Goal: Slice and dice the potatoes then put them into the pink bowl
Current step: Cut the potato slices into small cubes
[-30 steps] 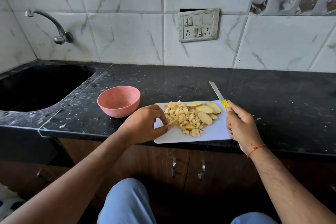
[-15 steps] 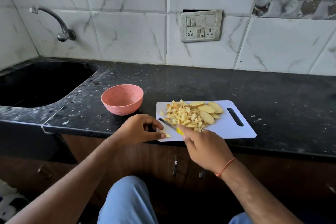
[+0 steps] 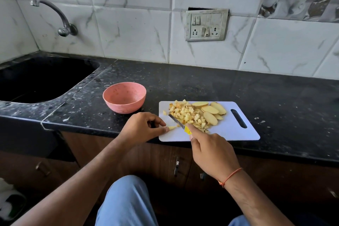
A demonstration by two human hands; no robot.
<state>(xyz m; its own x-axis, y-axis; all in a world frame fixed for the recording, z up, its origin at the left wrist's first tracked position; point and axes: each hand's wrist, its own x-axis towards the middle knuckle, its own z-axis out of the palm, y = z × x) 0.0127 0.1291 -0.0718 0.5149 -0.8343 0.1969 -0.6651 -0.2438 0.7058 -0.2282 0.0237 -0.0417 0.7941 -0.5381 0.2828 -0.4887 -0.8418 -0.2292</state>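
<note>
we see a white cutting board (image 3: 229,132) on the black granite counter (image 3: 238,86), its handle slot to the right. on it lie a heap of diced potato (image 3: 187,113) and, just right of it, several potato slices (image 3: 211,111). our left hand (image 3: 141,128) pinches a small potato piece (image 3: 172,127) at the board's near left edge. our right hand (image 3: 211,154) grips a yellow-handled knife (image 3: 180,124), blade angled over that piece. the pink bowl (image 3: 124,99) stands just left of the board, beside the dark sink (image 3: 40,79).
</note>
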